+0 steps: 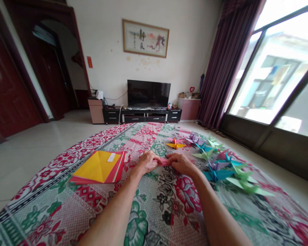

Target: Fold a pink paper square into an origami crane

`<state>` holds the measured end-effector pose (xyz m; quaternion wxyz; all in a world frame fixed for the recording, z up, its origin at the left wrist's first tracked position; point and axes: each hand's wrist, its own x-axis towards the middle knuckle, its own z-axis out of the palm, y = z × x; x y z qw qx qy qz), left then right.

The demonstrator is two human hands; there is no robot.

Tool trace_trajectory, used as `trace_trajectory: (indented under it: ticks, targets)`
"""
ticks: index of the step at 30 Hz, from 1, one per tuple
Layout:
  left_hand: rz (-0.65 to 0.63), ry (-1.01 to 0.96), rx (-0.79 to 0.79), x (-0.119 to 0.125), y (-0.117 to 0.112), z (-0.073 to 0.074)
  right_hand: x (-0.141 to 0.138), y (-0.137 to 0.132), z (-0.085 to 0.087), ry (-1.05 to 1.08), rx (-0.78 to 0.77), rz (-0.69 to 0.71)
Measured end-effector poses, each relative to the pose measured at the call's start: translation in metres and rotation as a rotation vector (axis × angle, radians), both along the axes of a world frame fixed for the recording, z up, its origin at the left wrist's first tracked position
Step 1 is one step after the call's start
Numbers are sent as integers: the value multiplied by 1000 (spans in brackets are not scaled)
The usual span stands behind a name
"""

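My left hand and my right hand meet over a small pink piece of folded paper lying on the flowered cloth. Both hands have their fingers curled and pinched on the paper's ends. A stack of coloured paper sheets, yellow on top with red below, lies to the left of my left hand. To the right, several folded paper cranes in green, blue, purple and orange are spread over the cloth.
The cloth covers a low round surface on a tiled floor. Beyond stand a television on a dark cabinet, a framed picture on the wall, dark wooden doors at left, and a curtained window at right.
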<state>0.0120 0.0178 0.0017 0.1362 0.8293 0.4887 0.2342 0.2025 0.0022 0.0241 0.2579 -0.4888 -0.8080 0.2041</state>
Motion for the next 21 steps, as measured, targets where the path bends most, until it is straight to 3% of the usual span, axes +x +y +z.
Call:
trace_trajectory:
  ticks: [9, 21]
  targets:
    - [8, -13, -12, 0, 1, -1, -1, 3, -5, 16, 31, 37]
    - [-23, -6, -9, 0, -1, 1, -3, 8, -13, -6, -6, -54]
